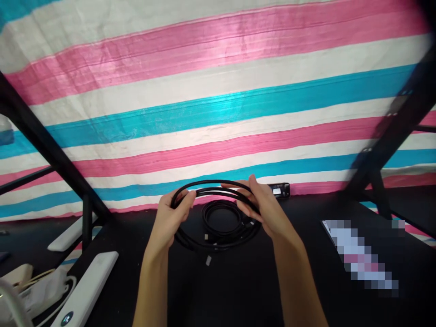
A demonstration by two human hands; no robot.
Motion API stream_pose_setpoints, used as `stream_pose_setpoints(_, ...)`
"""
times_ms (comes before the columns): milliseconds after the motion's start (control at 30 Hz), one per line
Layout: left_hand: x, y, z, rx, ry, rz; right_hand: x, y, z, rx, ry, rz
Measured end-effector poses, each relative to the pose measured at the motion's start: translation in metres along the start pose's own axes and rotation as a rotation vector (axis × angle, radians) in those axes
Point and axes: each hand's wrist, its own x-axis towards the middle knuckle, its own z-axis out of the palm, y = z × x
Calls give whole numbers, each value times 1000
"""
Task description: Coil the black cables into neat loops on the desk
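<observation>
A black cable [214, 182] wound into wide loops is held up between my two hands above the dark table. On its left side my left hand [173, 211] is closed round the loops, thumb on top. My right hand [262, 202] grips the right side of the same coil, its fingers partly behind the loops. Behind and below lies a second, smaller coil of black cable [221, 218] on the table. A pale metallic connector [208, 260] shows near the bottom of the held loops; which cable it belongs to I cannot tell.
A long white bar-shaped device [90, 290] lies at the left, beside white adapters and cords [44, 290]. Against the striped sheet [218, 109] sits a small black device [281, 190]. A blurred-out flat item [357, 254] is on the right. Black frame legs [51, 145] flank both sides.
</observation>
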Motion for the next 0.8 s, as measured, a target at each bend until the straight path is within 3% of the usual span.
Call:
stream_pose_setpoints(167,-3,2,8,-255,-362,-171,-1,-1,-14,-49,106,2)
stream_pose_setpoints(233,-2,4,9,-335,-443,-257,0,0,-15,-80,113,6)
stream_pose_setpoints(333,1,5,6,-323,-390,-293,3,3,-12,-115,120,15)
stream_pose_setpoints(567,2,4,2,-121,-191,-173,3,5,0,-267,45,-68)
stream_pose_setpoints(667,3,1,7,-83,-144,-145,3,6,6,-364,102,-126)
stream_pose_setpoints(800,8,-7,11,-81,-166,-73,5,7,3,-299,200,-150)
